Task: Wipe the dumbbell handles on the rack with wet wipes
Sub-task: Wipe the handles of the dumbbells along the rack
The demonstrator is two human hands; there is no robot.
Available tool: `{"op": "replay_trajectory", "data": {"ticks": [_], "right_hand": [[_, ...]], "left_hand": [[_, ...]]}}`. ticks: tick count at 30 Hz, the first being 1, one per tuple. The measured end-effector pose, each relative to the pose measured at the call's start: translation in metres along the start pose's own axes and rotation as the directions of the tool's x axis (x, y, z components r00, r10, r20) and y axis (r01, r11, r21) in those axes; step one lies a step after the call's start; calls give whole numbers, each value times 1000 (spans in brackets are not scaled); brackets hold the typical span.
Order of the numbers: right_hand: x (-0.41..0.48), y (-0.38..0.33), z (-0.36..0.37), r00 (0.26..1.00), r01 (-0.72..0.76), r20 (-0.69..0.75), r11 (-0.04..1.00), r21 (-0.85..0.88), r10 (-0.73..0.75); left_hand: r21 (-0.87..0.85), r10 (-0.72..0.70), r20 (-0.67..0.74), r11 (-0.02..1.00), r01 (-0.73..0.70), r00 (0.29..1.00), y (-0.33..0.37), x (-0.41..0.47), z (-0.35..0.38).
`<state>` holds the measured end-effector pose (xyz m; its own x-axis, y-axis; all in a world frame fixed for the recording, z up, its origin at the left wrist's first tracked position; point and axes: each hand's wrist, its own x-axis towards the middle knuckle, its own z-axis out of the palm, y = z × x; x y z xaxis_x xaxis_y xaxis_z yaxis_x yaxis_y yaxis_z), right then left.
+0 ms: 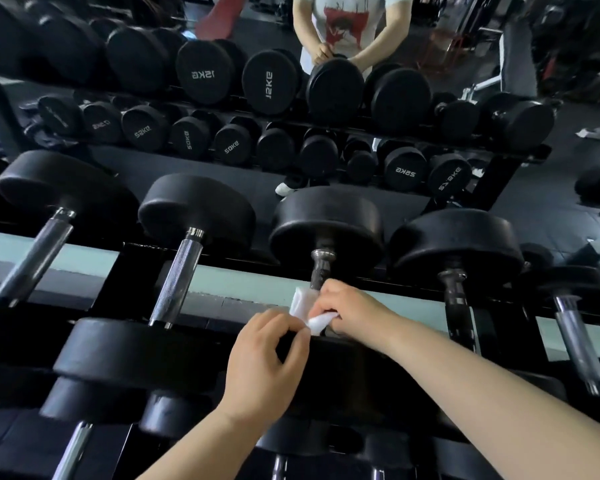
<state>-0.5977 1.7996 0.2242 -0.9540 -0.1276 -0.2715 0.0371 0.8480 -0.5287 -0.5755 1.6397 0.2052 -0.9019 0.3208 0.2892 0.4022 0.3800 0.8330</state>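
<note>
A white wet wipe point(307, 308) is wrapped round the lower part of a dark dumbbell handle point(321, 268) on the top tier of the black rack point(222, 265). My right hand point(350, 308) grips the wipe around that handle. My left hand point(267, 355) rests on the near black head of the same dumbbell point(343, 362) and pinches the wipe's lower corner. The handle's lower end is hidden by the hands. Neighbouring chrome handles point(179, 275) stand to the left and right.
A wall mirror point(499, 64) behind the rack reflects rows of black dumbbells and a person in a white shirt. Lower rack tiers with more dumbbells point(80, 403) lie near my arms. A dark-handled dumbbell point(454, 296) stands close on the right.
</note>
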Motion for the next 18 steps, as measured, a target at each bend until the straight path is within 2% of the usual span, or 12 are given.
{"op": "replay_trajectory", "data": {"ticks": [3,6,8,10,12,14,16,18], "right_hand": [[4,0,-3,1000,19,-24,999,-40,-20],[21,1,-9,973,-38,-228,998,-43,27],[27,2,-11,949,-81,-307,997,-5,75],[22,0,-10,967,-43,-252,998,-51,29],[9,-4,-6,995,81,-41,982,-168,-89],[2,-5,-6,985,160,101,970,-182,-143],[6,-4,-12,989,139,69,974,-177,-128],[19,1,-15,992,62,-95,983,-172,-79]], "left_hand": [[14,9,-9,1000,-9,1000,-3,-1,1],[15,16,-16,1000,-16,1000,-4,-1,1],[15,19,-22,1000,-18,1000,-5,-1,1],[18,31,-30,999,-31,999,-5,0,1],[27,44,-37,999,-43,998,-5,0,1],[33,54,-42,998,-52,998,-5,1,1],[27,53,-37,998,-52,998,-7,0,2],[33,68,-48,997,-67,997,-8,0,2]]}}
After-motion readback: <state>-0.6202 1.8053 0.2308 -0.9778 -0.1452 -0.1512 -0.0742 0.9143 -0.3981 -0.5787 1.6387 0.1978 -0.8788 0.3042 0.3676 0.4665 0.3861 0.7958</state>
